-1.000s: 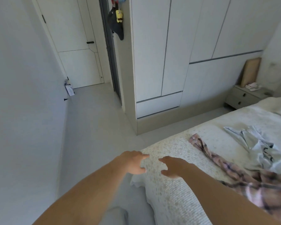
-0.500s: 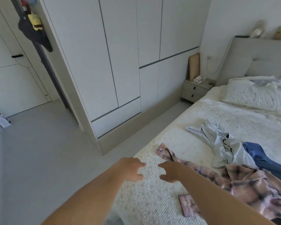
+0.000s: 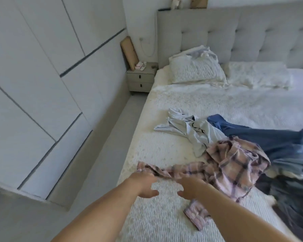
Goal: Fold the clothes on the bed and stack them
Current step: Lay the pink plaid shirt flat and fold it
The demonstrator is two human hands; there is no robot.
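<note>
While both hands hover loosely spread, the plaid shirt's sleeve (image 3: 164, 170) lies crosswise just beyond them — left hand (image 3: 143, 185) at its cuff end, right hand (image 3: 192, 188) mid-sleeve.

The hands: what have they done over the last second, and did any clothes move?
Both hands reached forward from the bare bed corner to the plaid shirt. The left hand and right hand now touch its near sleeve, fingers loose, not yet gripping. The view swung right. The shirt, pale top and jeans lie unmoved.
</note>
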